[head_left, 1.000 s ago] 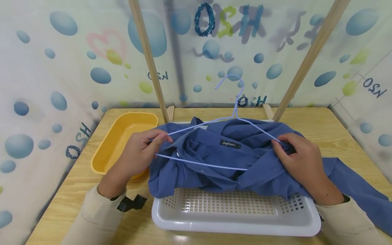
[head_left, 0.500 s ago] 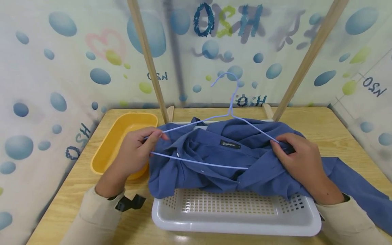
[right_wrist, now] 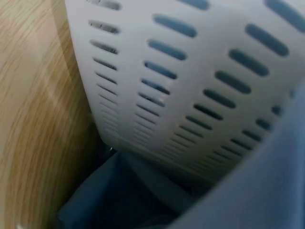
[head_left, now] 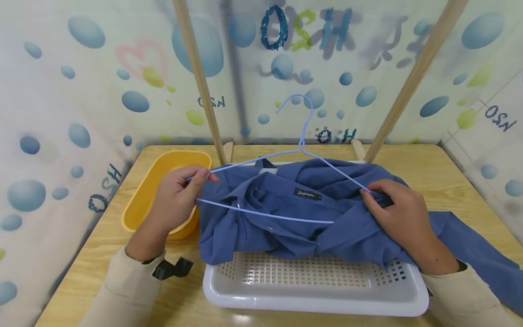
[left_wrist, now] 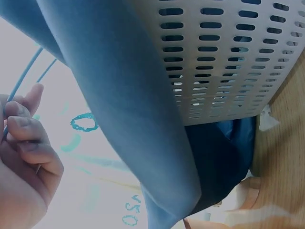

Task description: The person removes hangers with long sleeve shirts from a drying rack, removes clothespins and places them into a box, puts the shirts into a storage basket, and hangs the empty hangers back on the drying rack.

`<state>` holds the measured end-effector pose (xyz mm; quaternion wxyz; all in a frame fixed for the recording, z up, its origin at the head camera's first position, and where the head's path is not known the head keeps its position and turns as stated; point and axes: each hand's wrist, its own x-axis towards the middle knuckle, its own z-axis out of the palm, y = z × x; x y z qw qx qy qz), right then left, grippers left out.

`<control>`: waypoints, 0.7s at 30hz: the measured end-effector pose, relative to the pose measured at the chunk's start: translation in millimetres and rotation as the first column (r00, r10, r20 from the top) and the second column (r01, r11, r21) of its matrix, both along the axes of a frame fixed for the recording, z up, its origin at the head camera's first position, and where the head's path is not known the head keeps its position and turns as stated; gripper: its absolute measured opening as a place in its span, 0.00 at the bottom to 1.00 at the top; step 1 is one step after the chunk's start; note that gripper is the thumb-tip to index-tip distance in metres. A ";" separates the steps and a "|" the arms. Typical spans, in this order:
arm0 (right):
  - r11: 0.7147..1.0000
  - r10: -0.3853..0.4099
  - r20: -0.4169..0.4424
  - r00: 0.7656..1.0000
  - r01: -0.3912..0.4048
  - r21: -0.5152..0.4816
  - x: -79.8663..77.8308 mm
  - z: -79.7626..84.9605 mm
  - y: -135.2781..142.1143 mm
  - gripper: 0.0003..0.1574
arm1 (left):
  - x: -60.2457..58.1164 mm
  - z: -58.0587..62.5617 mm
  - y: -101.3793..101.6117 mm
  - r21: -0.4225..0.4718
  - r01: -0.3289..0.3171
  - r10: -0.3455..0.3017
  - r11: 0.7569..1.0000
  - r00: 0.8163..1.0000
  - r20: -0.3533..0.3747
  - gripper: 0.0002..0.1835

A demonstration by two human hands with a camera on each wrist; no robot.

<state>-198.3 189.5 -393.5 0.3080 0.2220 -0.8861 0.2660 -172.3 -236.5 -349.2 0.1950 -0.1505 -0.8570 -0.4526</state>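
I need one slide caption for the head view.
Left hand and right hand hold a pale-blue wire hanger, partly inside a blue cloth shirt over a white perforated plastic basket.

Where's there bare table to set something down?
Right rear: table between the right post and the blue sleeve. Left front: a strip between the table's left edge and the left forearm, before the yellow tub. The middle is crowded: shirt over basket, hanger, left hand and right hand.

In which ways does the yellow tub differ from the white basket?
The yellow tub has solid walls, while the white basket is perforated. The tub looks smaller than the basket. The blue shirt covers much of the basket, not of the tub. Both stand on the wooden table.
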 end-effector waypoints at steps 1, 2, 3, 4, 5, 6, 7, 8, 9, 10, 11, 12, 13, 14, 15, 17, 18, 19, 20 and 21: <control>1.000 -0.001 0.000 1.000 0.001 -0.001 0.3 -0.5 0.2 0.08 | -0.2 0.4 0.0 0.008 -0.002 0.002 1.000 1.000 0.002 0.13; 1.000 -0.003 0.001 1.000 0.003 0.000 0.5 -1.1 0.6 0.08 | -0.2 0.7 -0.1 0.017 -0.003 0.003 1.000 1.000 0.004 0.13; 1.000 -0.005 0.002 1.000 0.005 0.002 0.7 -1.5 0.8 0.08 | -0.1 0.8 -0.2 0.026 -0.003 0.003 1.000 1.000 0.007 0.13; 1.000 -0.007 0.004 1.000 0.007 0.005 0.8 -2.1 0.9 0.08 | 0.2 0.8 -0.2 0.031 -0.004 0.004 0.999 1.000 0.008 0.13; 1.000 -0.008 0.008 1.000 0.008 0.008 0.8 -2.9 0.9 0.08 | 0.4 0.5 -0.5 0.034 -0.006 0.006 0.999 1.000 0.009 0.13; 1.000 -0.009 0.011 1.000 0.009 0.015 1.0 -3.6 0.9 0.07 | 0.9 -0.1 -0.8 0.035 -0.007 0.007 0.999 1.000 0.010 0.13; 1.000 -0.009 0.013 1.000 0.009 0.020 1.1 -3.9 1.1 0.07 | 1.3 0.0 -0.9 0.036 -0.009 0.009 0.999 1.000 0.011 0.13; 1.000 -0.009 0.014 1.000 0.008 0.024 1.1 -4.1 1.2 0.07 | 1.9 -0.1 -1.4 0.037 -0.011 0.011 0.999 1.000 0.011 0.13; 1.000 -0.007 0.014 1.000 0.007 0.029 1.0 -4.2 1.2 0.07 | 2.7 -0.8 -2.1 0.040 -0.013 0.013 0.999 1.000 0.009 0.13; 0.999 -0.003 0.014 1.000 0.002 0.033 0.9 -4.3 1.0 0.07 | 3.7 -1.1 -2.9 0.046 -0.017 0.016 0.999 1.000 0.008 0.13; 0.999 0.001 0.014 1.000 -0.002 0.036 0.7 -4.2 0.9 0.07 | 4.8 -1.5 -3.6 0.057 -0.018 0.017 0.998 1.000 0.010 0.13; 0.999 0.006 0.011 1.000 -0.006 0.037 0.4 -4.0 0.8 0.07 | 5.9 -1.7 -4.2 0.068 -0.020 0.019 0.998 1.000 0.010 0.13; 0.999 0.011 0.009 1.000 -0.011 0.033 0.1 -3.6 0.6 0.08 | 6.7 -2.2 -4.8 0.080 -0.021 0.020 0.997 1.000 0.009 0.12; 0.999 0.015 0.006 1.000 -0.015 0.030 -0.3 -3.3 0.6 0.08 | 7.1 -2.3 -5.3 0.088 -0.022 0.021 0.996 1.000 0.008 0.12; 0.999 0.018 0.002 1.000 -0.018 0.028 -0.6 -3.1 0.7 0.08 | 7.2 -2.4 -5.6 0.097 -0.021 0.020 0.995 1.000 0.008 0.12; 0.999 0.021 -0.005 1.000 -0.021 0.027 -1.0 -2.9 1.4 0.08 | 6.7 -1.8 -5.6 0.104 -0.021 0.020 0.994 1.000 0.009 0.12; 0.999 0.020 -0.007 1.000 -0.020 0.027 -1.0 -2.8 1.9 0.08 | 6.2 -1.7 -5.8 0.102 -0.021 0.020 0.995 1.000 0.009 0.12; 0.999 0.019 -0.010 1.000 -0.019 0.029 -0.8 -2.8 2.6 0.08 | 5.7 -1.5 -5.9 0.100 -0.021 0.020 0.995 1.000 0.010 0.12; 0.999 0.018 -0.012 1.000 -0.018 0.032 -0.7 -2.8 3.3 0.08 | 5.2 -1.0 -6.1 0.094 -0.022 0.021 0.995 1.000 0.013 0.12; 0.999 0.016 -0.014 1.000 -0.015 0.035 -0.7 -2.9 4.1 0.08 | 5.0 -0.4 -6.4 0.089 -0.025 0.024 0.996 1.000 0.015 0.12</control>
